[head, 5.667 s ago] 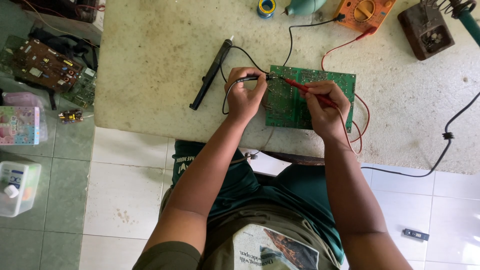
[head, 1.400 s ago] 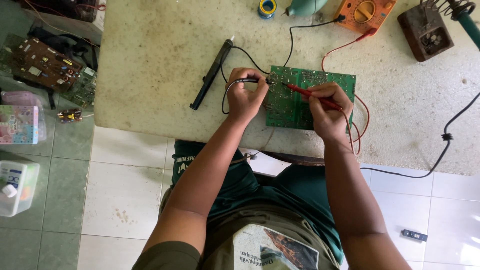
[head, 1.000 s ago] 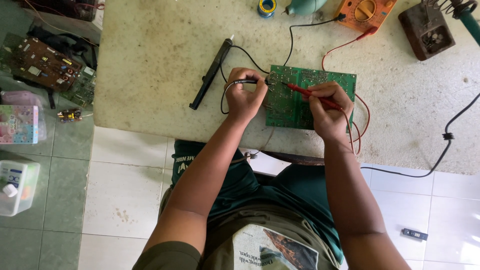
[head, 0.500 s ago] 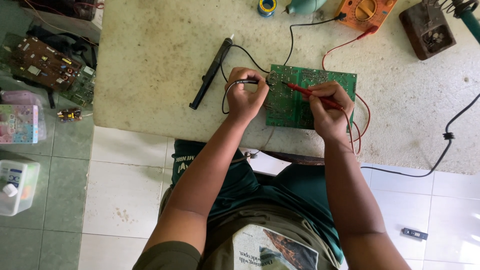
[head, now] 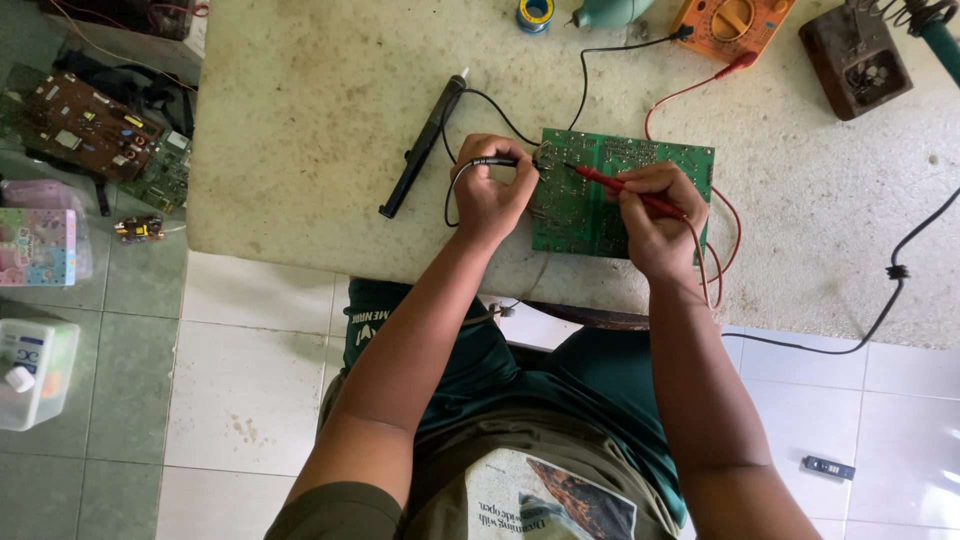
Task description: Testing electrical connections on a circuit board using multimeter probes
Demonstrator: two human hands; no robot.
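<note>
- Still, little has changed: left hand (head: 492, 196) stays closed on the black probe (head: 497, 161) at the green board's (head: 585, 205) left edge.
- Right hand (head: 655, 213) keeps pinching the red probe (head: 612, 186), tip on the board.
- Board lies on the table (head: 320, 110), unmoved.

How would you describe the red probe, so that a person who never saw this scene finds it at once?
Start at the pale stone table and find the green circuit board lying on it in front of the person. The right hand holds the red probe like a pen, with its tip on the board. It is thin and red, while the left hand holds a black probe.
</note>
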